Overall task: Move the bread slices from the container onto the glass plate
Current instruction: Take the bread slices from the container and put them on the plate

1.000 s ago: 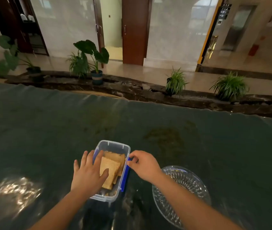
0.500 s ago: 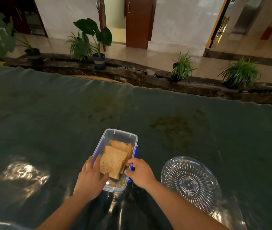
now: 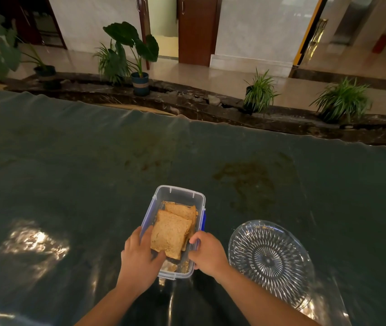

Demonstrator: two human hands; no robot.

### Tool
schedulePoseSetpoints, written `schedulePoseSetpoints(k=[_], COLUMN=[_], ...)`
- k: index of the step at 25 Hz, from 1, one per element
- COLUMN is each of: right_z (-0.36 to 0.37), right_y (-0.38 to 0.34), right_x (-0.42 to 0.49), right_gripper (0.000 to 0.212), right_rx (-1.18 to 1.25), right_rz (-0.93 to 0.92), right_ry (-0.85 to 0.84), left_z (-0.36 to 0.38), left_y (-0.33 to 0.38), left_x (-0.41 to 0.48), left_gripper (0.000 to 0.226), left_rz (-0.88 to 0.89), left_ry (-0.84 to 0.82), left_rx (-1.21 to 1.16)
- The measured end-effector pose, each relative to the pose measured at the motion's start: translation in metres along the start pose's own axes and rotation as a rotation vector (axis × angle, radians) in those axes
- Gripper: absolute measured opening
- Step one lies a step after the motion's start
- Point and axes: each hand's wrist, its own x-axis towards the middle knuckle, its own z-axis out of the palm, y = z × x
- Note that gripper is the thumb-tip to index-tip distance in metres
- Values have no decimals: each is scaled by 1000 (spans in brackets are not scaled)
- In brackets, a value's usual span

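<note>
Slick dark table (image 3: 93,175), plate (image 3: 269,262) right of the tub (image 3: 178,198). Our left hand (image 3: 138,257) pinches the top slice (image 3: 169,234), right hand (image 3: 207,251) clamps the tub wall. Risk: the dry slice crumbles or drags its neighbour out.

Your left hand (image 3: 140,257) reaches into the clear plastic container (image 3: 178,196), its thumb and fingers (image 3: 146,236) pinching the near left corner of the top bread slice (image 3: 170,235). A second slice (image 3: 182,211) lies under it, poking out toward the far end. Your right hand (image 3: 207,252) grips the container's right rim by the blue clip (image 3: 203,220). Crumbs litter the container floor. The glass plate (image 3: 269,262) sits just right of the container on the dark, glossy bench (image 3: 93,172), holding no bread.
</note>
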Motion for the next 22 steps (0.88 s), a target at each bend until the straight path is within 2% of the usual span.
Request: schedulePoseSetpoints(k=[5,12,15,18,20,22], right_z=[-7,-5,-5,-5,-1,5], right_y=[1,-9,-9,-15,-22,-29], right_x=[6,35,43,51,55,58], right_gripper=[21,33,39,43,48,51], right_rx=[-83,-629,-743,-827,-864,-849], right_rz=[-41,-214,-223,-293,-374,-374], right_ry=[-32,217,265,240,163,77], left_z=[13,20,22,25,25,25], left_y=[0,-13,-14,-15,-16,-16], left_x=[-5,-6,-5,-5,-5,-6], left_gripper=[76,82,82,83,85,86], left_rz=[2,32,26,26,32,38], left_ry=[5,-5,4,2,0,-1], left_rx=[97,89,99,112,127,134])
